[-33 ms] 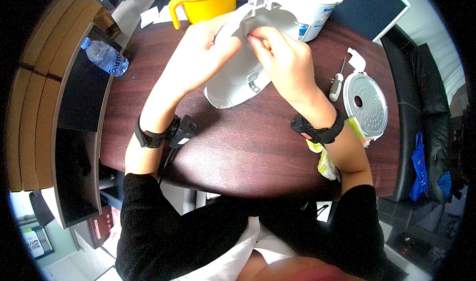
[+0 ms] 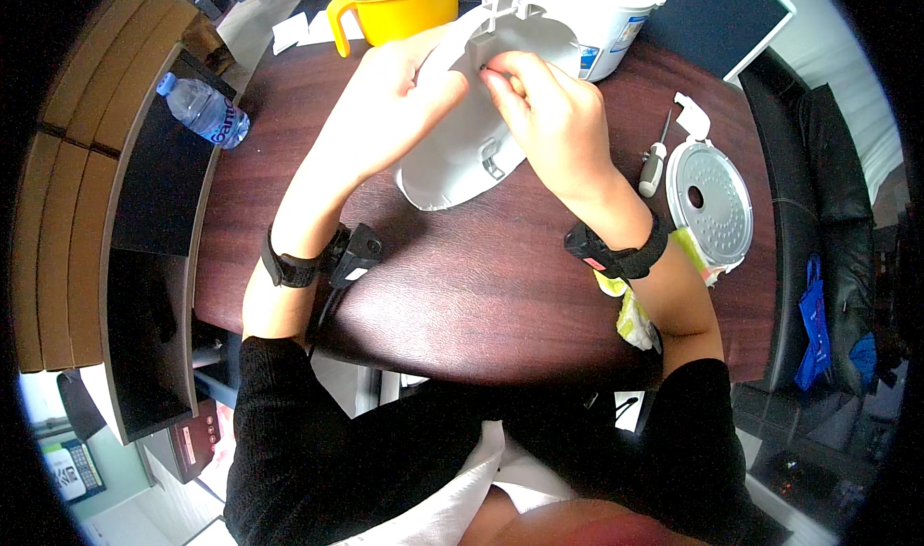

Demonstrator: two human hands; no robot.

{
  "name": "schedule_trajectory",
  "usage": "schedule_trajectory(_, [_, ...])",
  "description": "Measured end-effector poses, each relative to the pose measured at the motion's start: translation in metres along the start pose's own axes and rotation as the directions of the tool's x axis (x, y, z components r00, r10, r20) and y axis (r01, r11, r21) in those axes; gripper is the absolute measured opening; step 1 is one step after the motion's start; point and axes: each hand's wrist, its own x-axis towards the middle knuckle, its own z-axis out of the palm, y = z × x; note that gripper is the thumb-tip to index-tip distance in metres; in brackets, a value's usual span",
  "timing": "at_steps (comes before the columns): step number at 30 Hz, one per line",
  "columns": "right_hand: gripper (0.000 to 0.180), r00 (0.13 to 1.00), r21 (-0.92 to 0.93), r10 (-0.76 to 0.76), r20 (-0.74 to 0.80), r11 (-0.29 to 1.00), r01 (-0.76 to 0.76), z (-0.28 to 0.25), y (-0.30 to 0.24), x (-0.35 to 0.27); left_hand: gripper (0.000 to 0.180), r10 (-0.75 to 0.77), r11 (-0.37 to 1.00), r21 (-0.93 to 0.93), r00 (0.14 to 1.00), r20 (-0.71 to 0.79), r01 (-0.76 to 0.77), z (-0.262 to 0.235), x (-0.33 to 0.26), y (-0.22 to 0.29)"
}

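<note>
A white plastic lid shell (image 2: pixel 450 156), seen from its hollow inner side, is held tilted above the table. My left hand (image 2: pixel 399 89) grips its left edge, thumb on the inside and the other fingers mostly hidden. At the shell's hinge end, my right hand (image 2: pixel 553 108) pinches thumb and forefinger together close to the inner wall. A tiny dark spot shows at those fingertips, too small to name. Behind the shell stands a white rice cooker body (image 2: pixel 602 12). On the right lie a round grey inner lid plate (image 2: pixel 724 209) in a white frame and a screwdriver (image 2: pixel 653 170).
A yellow pot (image 2: pixel 409 16) with a dark lid stands at the back left of the brown table (image 2: pixel 462 305). A water bottle (image 2: pixel 204 111) lies at the left. A yellow-green cloth (image 2: pixel 632 323) is beneath my right forearm. Cardboard boxes (image 2: pixel 58 247) are stacked far left.
</note>
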Motion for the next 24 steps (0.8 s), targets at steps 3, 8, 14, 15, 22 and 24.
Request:
schedule_trajectory(3, [0.013,1.000,0.019,0.017,-0.004,1.000,-0.017,0.0011,-0.0002,-0.0004,0.030,-0.014,1.000,0.000,1.000,-0.002,0.014,-0.0005,-0.0001,-0.0001])
schedule_trajectory(8, [0.014,1.000,0.031,0.015,0.014,0.999,-0.015,0.0010,0.0015,-0.0011,0.031,-0.014,0.999,-0.047,1.000,-0.006,0.014,0.0010,0.0002,-0.0018])
schedule_trajectory(14, [0.015,0.999,0.013,-0.032,0.031,0.999,0.032,0.0012,0.0043,-0.0011,0.032,-0.011,0.999,-0.034,1.000,0.006,0.011,0.0001,-0.0009,0.0003])
schedule_trajectory(15, [0.015,0.999,0.012,-0.035,0.033,0.999,0.035,0.0011,0.0043,-0.0010,0.031,-0.012,0.999,-0.031,1.000,0.010,0.012,-0.0004,-0.0009,0.0009])
schedule_trajectory(22, [0.016,0.998,0.023,-0.048,0.046,0.999,0.047,0.0012,0.0058,-0.0008,0.031,-0.020,0.999,-0.034,1.000,0.018,0.021,-0.0003,-0.0002,-0.0001])
schedule_trajectory(24, [0.016,0.998,0.029,-0.046,0.047,0.999,0.045,0.0012,0.0061,-0.0011,0.030,-0.020,0.999,-0.029,1.000,0.018,0.021,-0.0001,-0.0004,-0.0006])
